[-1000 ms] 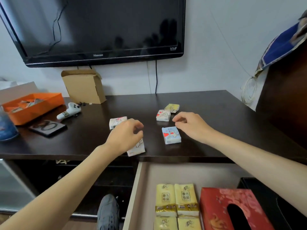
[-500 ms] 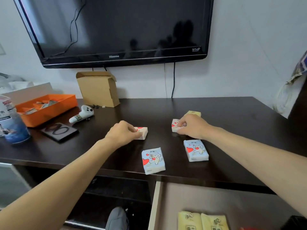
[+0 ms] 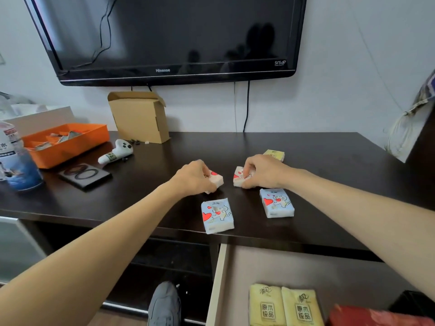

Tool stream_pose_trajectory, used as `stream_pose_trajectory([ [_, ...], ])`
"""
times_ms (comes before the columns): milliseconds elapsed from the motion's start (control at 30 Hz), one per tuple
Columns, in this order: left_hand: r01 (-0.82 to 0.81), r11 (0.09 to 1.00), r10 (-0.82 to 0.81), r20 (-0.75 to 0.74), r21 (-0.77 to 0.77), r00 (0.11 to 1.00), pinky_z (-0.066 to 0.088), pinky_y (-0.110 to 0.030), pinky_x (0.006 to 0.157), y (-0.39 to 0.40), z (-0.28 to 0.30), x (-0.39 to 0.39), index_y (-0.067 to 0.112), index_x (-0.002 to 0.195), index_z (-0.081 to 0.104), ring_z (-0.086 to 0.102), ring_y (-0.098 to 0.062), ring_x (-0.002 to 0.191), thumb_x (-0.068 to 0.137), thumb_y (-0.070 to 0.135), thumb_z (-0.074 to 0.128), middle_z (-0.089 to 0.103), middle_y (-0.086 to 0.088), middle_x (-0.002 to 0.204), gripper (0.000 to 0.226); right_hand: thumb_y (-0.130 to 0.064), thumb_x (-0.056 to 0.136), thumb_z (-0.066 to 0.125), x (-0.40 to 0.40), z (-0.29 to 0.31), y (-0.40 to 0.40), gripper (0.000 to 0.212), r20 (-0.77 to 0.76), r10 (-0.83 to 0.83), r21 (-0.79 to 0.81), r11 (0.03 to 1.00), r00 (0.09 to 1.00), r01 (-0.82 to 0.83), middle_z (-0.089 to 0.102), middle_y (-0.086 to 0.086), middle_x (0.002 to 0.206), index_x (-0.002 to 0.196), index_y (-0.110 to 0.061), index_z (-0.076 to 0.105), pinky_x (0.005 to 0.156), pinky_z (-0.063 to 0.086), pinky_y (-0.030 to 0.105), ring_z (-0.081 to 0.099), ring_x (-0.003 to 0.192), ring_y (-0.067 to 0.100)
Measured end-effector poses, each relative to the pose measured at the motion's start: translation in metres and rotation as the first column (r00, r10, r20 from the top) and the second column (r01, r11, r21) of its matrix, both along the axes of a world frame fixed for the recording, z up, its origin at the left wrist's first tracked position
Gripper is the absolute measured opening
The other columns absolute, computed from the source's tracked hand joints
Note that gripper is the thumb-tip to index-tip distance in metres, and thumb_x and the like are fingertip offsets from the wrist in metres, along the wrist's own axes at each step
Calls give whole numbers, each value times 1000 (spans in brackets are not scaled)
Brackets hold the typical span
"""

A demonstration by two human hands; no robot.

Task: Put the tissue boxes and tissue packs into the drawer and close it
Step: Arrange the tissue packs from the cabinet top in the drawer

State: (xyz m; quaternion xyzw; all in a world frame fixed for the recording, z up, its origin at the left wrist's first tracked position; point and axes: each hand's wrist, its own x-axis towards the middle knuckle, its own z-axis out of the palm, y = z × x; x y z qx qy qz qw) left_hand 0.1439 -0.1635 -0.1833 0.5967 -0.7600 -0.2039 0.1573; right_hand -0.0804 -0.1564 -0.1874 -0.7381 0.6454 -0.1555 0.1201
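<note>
Half a second ago both hands only rested on the far pair of packs; now each has closed round one and tipped it up off the desk (image 3: 329, 165). The left hand (image 3: 191, 178) grips a pink tissue pack (image 3: 215, 180), fingers over the top and thumb under its near edge, and the right hand (image 3: 263, 171) pinches another pink tissue pack (image 3: 240, 177) the same way, just to the right of the first. That reads as two packs about to go down into the drawer (image 3: 270, 267), which stands pulled open below the near edge of the desk, right of centre. Inside it two yellow packs (image 3: 282, 307) lie side by side with a red tissue box (image 3: 367, 316) to their right, so part of the job looks done. Three packs remain loose on the desk: a blue pack (image 3: 217, 215) close to the near edge, a second blue pack (image 3: 276, 202) to its right, and a small yellow pack (image 3: 274, 155) just beyond the right hand. The two blue ones lie between the hands and the drawer, so the lifted packs should pass over them without knocking either off the edge. Away to the left sit an orange tray (image 3: 70, 149), a white controller (image 3: 115, 152), a water bottle (image 3: 16, 161) and a cardboard box (image 3: 138, 116), all well clear. A shoe (image 3: 164, 304) shows on the floor left of the drawer.
</note>
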Motion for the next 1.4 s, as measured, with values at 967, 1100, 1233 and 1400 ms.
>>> stream_pose_trajectory([
  [967,662,748,-653,135,-34,745,51,-30,88,264,-70,5,33,128,43,42,-1,105,69,42,80,48,17,112,70,-81,62,66,-6,-41,332,74,-188,173,86,983,967,-160,46,-29,114,123,-55,34,78,45,19,51,105,-1],
  [1100,696,708,-676,167,-123,717,48,-26,91,267,-76,1,30,133,42,36,-2,109,69,43,80,46,18,120,76,-82,62,60,-3,-49,330,75,-258,205,74,979,944,-192,45,-29,109,125,-50,37,82,40,25,45,100,0],
  [1233,727,670,-689,237,-151,685,45,-24,93,266,-85,-1,27,138,40,36,-4,109,69,46,78,41,17,124,81,-78,64,62,2,-55,331,69,-258,233,97,972,938,-214,46,-29,106,122,-47,41,79,33,14,43,97,0],
  [1400,735,651,-683,279,-188,675,45,-28,94,264,-96,-3,24,138,41,38,-9,112,71,45,76,42,12,124,78,-67,69,69,9,-58,329,62,-286,223,110,974,932,-200,46,-26,112,121,-43,45,78,23,22,36,98,1],
])
